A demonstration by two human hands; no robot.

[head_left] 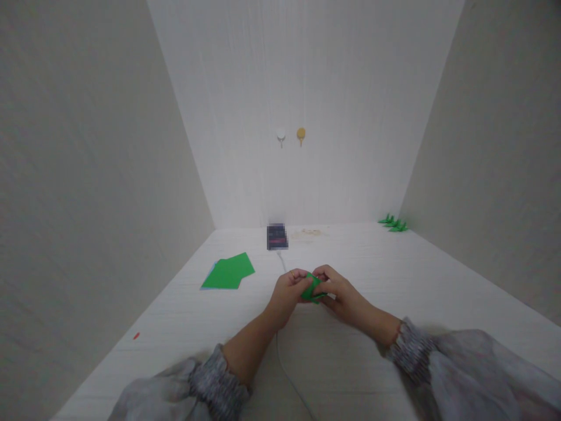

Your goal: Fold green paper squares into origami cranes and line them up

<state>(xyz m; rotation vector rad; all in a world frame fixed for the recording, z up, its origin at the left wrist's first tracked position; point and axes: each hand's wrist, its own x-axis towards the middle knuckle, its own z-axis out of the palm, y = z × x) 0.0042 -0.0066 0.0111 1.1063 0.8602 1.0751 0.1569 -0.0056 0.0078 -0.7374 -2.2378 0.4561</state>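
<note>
A small folded green paper piece (312, 289) is held above the white table (394, 280), near its middle. My left hand (287, 293) pinches its left side with fingers closed. My right hand (338, 292) grips its right side, fingers curled round it. Both hands meet at the paper, and much of it is hidden by my fingers. Grey patterned sleeves cover both forearms.
Flat green paper sheets (229, 272) lie to the left. Several small green folded figures (393, 223) stand at the far right corner. A dark small device (277, 237) with a white cable (289, 374) sits at the back. Two hooks (291, 136) hang on the rear wall. Walls enclose three sides.
</note>
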